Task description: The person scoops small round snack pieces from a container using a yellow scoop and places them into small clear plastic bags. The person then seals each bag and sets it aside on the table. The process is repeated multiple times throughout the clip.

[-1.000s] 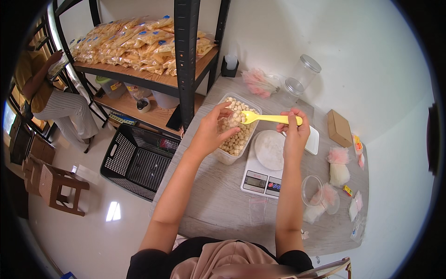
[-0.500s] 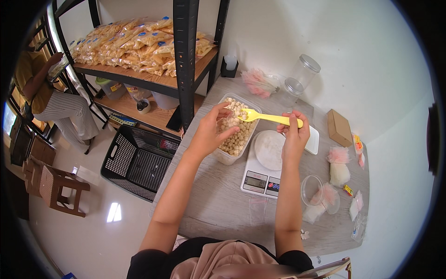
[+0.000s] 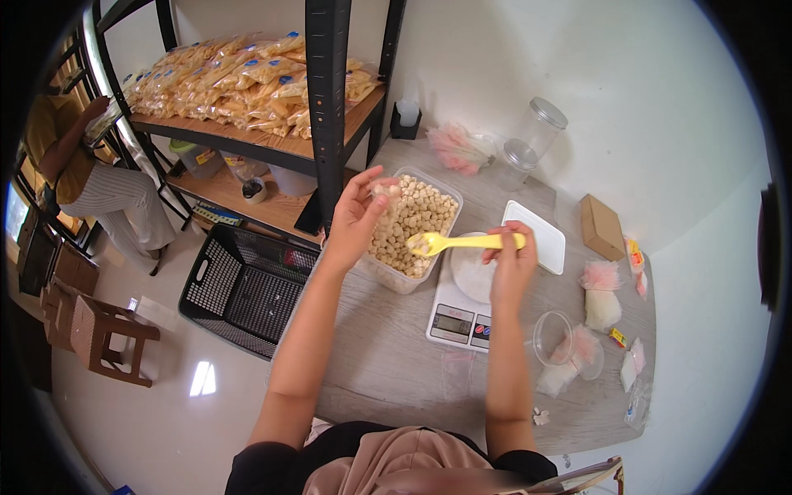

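Note:
A clear plastic tub of pale round nut-like pieces stands on the grey table. My left hand pinches a small clear plastic bag over the tub's left side; some pieces show in its top. In my right hand is the handle end of a yellow plastic spoon. Its bowl rests low at the pieces near the tub's right side, with a few pieces in it. Partly beneath my right hand is a white digital scale with a round plate.
A white lid lies right of the tub. Further right are a cardboard box, small packets and a round clear lid. Clear jars stand behind. Left are a shelf of bagged snacks, a black crate and another person.
My left hand has moved left and slightly up with the bag, away from the spoon. The spoon has dropped from the bag's mouth to the pieces in the tub.

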A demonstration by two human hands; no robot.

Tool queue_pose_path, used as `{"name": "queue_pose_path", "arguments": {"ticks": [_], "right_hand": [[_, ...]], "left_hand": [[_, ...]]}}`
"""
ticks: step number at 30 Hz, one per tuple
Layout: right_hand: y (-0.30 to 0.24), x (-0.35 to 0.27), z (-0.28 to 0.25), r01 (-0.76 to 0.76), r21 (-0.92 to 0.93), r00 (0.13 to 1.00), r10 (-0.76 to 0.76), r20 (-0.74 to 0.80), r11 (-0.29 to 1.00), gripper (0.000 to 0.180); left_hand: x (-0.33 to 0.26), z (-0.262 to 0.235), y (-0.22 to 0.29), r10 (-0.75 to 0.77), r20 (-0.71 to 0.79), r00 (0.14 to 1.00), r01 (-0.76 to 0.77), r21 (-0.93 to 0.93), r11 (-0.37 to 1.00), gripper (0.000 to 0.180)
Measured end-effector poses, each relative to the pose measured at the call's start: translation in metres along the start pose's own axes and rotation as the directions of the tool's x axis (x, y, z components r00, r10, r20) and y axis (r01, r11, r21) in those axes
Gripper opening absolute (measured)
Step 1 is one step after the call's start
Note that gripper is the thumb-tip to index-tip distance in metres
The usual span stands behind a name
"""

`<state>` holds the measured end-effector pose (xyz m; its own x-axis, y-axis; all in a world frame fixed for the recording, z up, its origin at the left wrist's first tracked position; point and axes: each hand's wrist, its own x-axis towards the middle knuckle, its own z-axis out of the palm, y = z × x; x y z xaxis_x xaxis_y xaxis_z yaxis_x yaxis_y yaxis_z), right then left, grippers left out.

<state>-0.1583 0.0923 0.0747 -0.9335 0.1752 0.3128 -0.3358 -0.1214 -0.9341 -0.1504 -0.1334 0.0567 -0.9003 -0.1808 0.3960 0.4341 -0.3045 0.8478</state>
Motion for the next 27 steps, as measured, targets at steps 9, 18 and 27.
{"name": "queue_pose_path", "arguments": {"ticks": [9, 18, 27], "right_hand": [[0.017, -0.022, 0.020, 0.042, -0.347, 0.982, 0.026, 0.189, 0.937, 0.018], [-0.035, -0.019, 0.025, 0.545, -0.335, 0.812, -0.385, 0.438, 0.769, 0.026], [-0.055, -0.003, 0.030, 0.569, -0.286, 0.771, -0.378, 0.513, 0.771, 0.010]], "left_hand": [[-0.005, 0.012, 0.009, -0.156, 0.095, 0.983, 0.174, -0.238, 0.955, 0.045], [-0.015, 0.029, 0.021, -0.158, 0.431, 0.888, 0.201, -0.055, 0.978, 0.048], [-0.022, 0.035, 0.024, -0.176, 0.379, 0.909, 0.124, 0.158, 0.980, 0.037]]}}
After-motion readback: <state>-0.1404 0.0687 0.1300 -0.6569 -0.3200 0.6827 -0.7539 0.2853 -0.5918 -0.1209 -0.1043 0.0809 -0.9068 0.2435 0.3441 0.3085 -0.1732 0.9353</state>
